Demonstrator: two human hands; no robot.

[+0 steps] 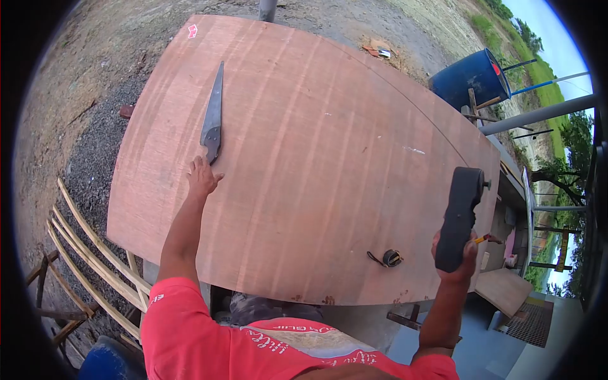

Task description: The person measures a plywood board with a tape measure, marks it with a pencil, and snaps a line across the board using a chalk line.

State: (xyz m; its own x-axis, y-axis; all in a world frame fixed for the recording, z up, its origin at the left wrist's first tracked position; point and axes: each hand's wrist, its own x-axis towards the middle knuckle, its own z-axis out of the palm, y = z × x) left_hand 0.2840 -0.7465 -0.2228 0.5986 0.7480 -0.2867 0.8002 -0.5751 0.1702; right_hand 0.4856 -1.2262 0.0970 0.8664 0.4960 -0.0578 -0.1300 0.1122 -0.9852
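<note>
A handsaw [213, 114] lies on a large reddish plywood sheet [304, 158], its blade pointing to the far edge. My left hand [202, 177] is at the saw's dark handle, fingers spread and not wrapped round it; whether the fingertips touch it I cannot tell. Over the sheet's right side, my right hand [467, 256] grips a long dark block-shaped tool [458, 218] with a small greenish knob at its upper end. A yellow pencil [482, 239] sticks out beside the same hand. Between me and the sheet's middle rests a tape measure [391, 258] with a wrist strap.
Curved wooden strips [95, 266] stand to the left of the sheet. Behind its right corner lies a blue drum [472, 79] near a grey post [538, 114]. A small board [504, 290] and a mesh panel [529, 322] are at the lower right.
</note>
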